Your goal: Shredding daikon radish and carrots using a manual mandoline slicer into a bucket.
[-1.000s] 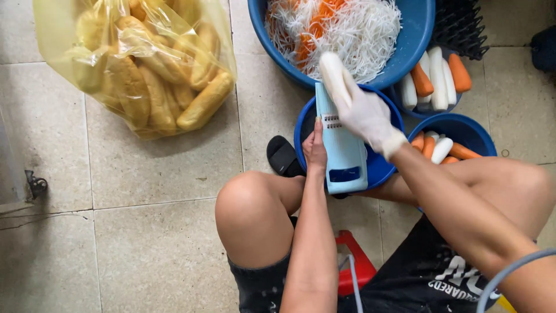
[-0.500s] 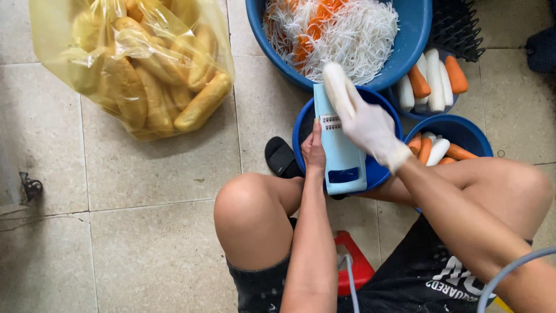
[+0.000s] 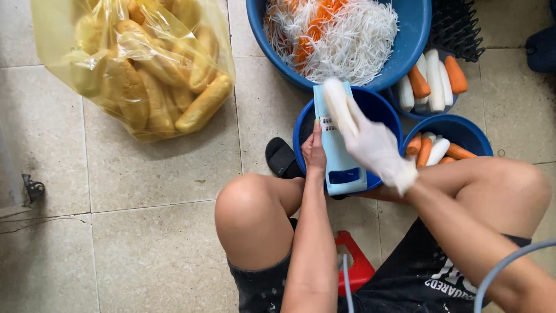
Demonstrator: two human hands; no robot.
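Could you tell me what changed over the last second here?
Little. The gloved right hand has slid the white radish slightly up the slicer, toward its top. The left hand still steadies the slicer over the blue bowl. The bread bag and tubs are unmoved.

Gloved right hand (image 3: 373, 145) has slid the white radish (image 3: 339, 104) further up the slicer (image 3: 339, 145), towards its top edge.
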